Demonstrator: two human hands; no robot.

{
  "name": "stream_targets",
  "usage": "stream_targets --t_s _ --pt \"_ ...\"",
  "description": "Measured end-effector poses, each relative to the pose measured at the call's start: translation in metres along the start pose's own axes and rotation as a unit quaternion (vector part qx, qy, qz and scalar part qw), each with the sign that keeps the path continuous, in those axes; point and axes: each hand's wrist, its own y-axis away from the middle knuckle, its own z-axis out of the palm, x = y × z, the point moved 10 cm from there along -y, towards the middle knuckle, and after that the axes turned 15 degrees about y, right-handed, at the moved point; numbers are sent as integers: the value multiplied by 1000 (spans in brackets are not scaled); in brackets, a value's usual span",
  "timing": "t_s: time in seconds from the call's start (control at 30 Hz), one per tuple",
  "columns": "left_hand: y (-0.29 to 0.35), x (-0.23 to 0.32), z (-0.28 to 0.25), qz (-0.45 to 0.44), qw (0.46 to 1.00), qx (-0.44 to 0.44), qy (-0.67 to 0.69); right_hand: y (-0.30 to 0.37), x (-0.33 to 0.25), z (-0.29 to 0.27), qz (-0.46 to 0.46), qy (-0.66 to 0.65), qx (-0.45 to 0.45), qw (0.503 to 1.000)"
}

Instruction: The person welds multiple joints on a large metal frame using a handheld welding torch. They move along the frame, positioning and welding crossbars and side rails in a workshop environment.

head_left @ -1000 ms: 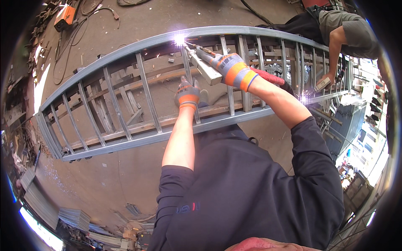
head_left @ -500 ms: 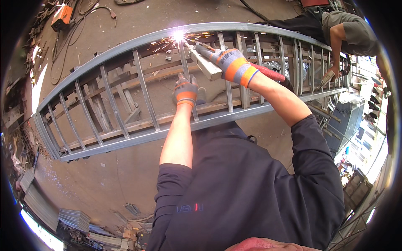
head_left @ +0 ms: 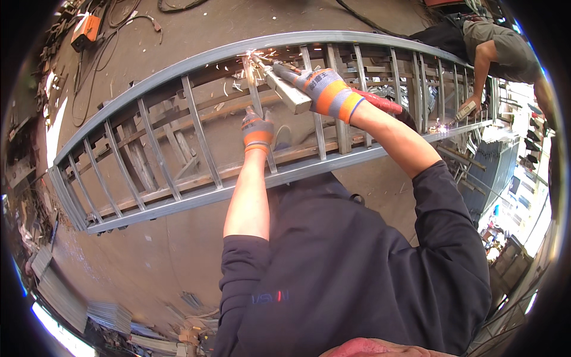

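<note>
A long metal railing frame (head_left: 333,163) with many crossbars lies across the view in front of me. My left hand (head_left: 257,132), in a grey and orange glove, is closed around one crossbar (head_left: 254,89) partway along it. My right hand (head_left: 330,94), gloved alike, grips a welding gun (head_left: 290,94) with a pale boxy body. Its tip points at the joint where that crossbar meets the far rail (head_left: 214,50), and small orange sparks fly there. A red part (head_left: 380,103) shows behind my right wrist.
Another person (head_left: 496,50) leans over the right end of the frame with a similar pale tool (head_left: 466,110), sparks at its tip. An orange machine (head_left: 86,31) with cables stands on the floor at upper left. Stacked metal sheets (head_left: 109,315) lie at lower left.
The bright white-violet glare at my gun's tip has shrunk to small orange sparks. Sparks have appeared at the other person's tool. The frame and my left hand sit slightly further left in view.
</note>
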Motion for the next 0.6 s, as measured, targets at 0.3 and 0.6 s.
stream_targets --t_s 0.3,0.6 --pt "15 22 -15 70 994 28 -77 173 22 -77 94 -157 200 963" --pt "388 302 59 561 585 -513 282 511 -12 -230 217 -241 381 866"
